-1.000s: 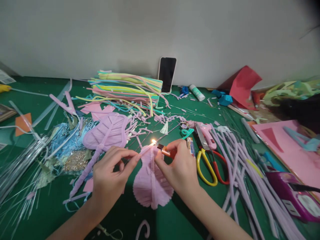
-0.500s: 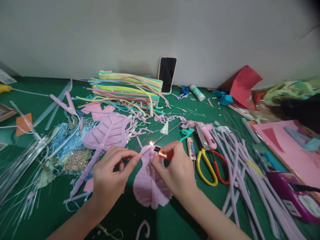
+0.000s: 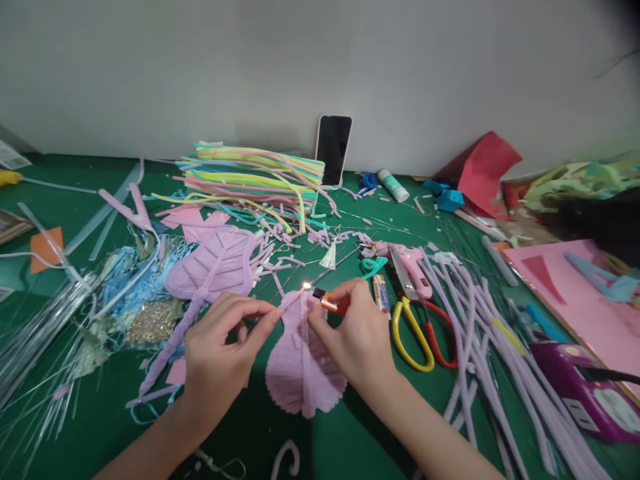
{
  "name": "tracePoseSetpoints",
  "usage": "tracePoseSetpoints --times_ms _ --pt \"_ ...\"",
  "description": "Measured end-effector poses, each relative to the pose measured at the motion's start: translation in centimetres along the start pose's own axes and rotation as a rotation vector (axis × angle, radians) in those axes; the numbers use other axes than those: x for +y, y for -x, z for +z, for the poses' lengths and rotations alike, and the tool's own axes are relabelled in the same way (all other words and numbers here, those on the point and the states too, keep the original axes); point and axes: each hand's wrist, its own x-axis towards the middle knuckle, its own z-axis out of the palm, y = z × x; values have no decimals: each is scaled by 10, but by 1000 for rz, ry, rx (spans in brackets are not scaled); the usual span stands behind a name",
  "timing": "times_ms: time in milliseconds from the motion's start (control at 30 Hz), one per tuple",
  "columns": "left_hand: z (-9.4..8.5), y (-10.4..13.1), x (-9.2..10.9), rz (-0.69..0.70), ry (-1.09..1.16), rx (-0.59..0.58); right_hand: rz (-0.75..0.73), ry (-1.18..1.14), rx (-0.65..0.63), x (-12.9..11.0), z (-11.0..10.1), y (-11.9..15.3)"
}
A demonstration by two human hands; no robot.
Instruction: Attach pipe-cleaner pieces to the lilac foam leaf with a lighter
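Thin lilac fuzzy stem, slanting between the hands over the near part of the green counter; likely light, bendable and easily scorched, best held well back from the small flame at its tip; the left hand pinches its near end; the right hand grips a smooth orange lighter; beneath lies a ribbed, scallop-edged lilac shape, seemingly soft.

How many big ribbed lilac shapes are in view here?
2: a leaf-like shape with a wrapped handle, left of centre; a scalloped shape partly covered by the right hand. Others may be hidden.
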Motion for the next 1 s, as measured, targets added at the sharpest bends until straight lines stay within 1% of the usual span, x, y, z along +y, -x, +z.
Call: tracePoseSetpoints --times_ms 200,500,767,1000 --pt "1 1 -1 5 3 5 24 6 -16 3 1 -2" --pt "0 0 -1 15 7 3 -30 8 -11 0 3 1" --pt "0 1 0 -1 15 -1 42 16 -32 4 1 -4" --pt "1 1 0 -1 9 13 46 86 7 13 2 -10"
